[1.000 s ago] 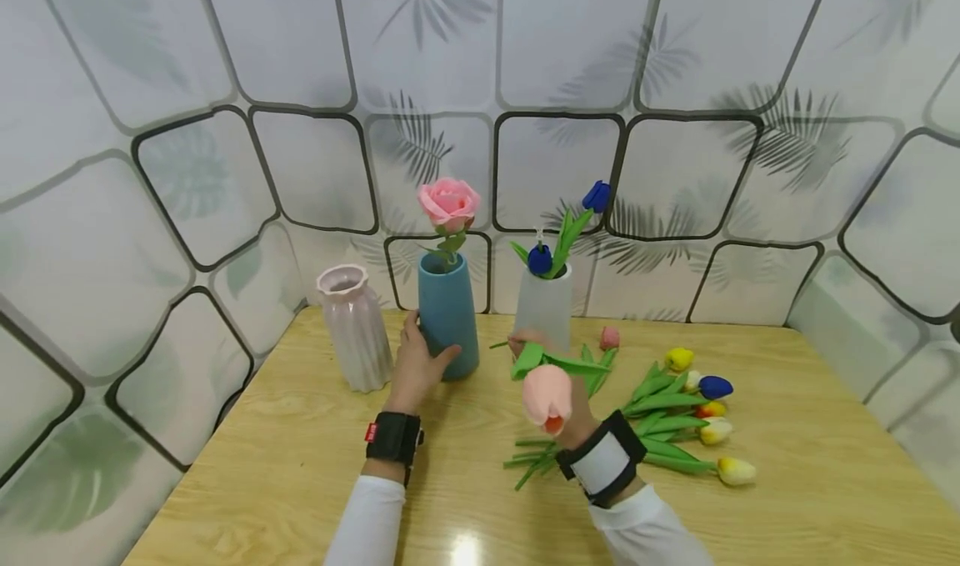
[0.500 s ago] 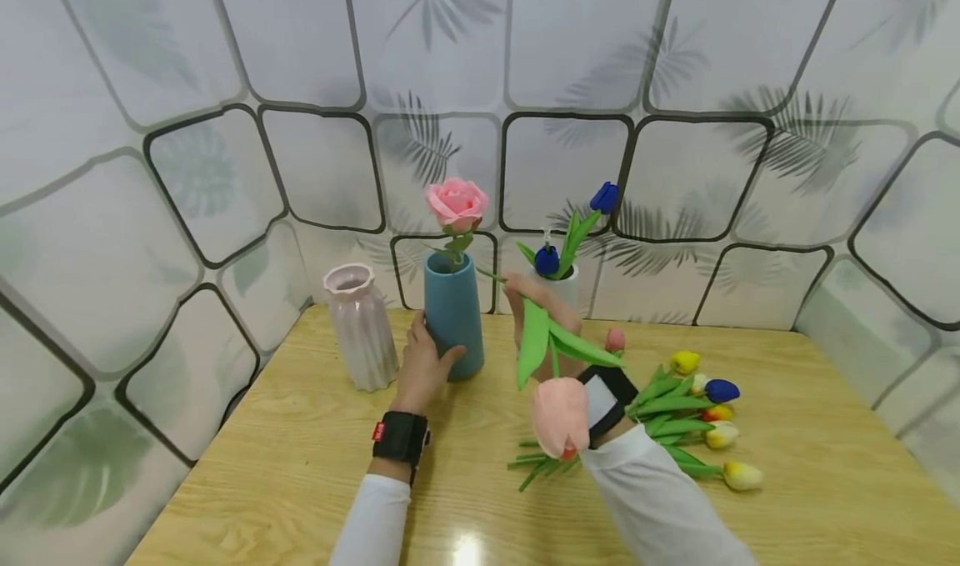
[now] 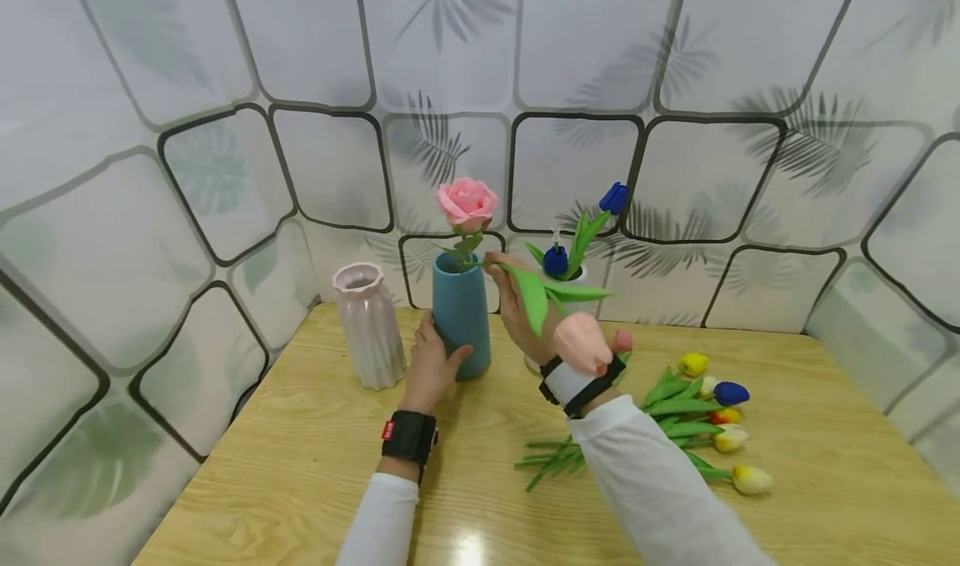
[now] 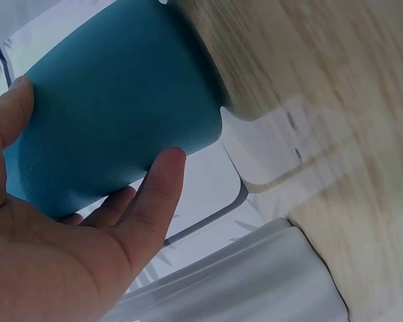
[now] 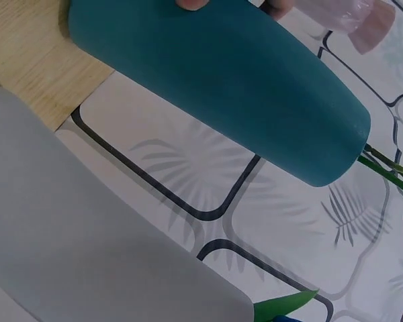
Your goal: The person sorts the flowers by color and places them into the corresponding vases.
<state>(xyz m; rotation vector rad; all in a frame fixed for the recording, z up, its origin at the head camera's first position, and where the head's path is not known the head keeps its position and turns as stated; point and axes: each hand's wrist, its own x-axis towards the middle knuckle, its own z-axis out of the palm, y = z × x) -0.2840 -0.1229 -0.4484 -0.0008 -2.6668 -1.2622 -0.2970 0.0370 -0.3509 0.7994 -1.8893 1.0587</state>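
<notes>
With right hand (image 3: 519,323), pinches pale pink artificial tulip (image 3: 582,343) by stem, tip leftward at rim of upright tapered teal vase (image 3: 461,316); with left hand (image 3: 430,368), grips vase.

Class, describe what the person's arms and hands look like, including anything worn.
The left hand is ungloved, with a wide black wrist strap bearing a small red tag, its marking too small to read. The right hand, also ungloved, has a black wrist band with a pale panel. Both long white sleeves are plain.
</notes>
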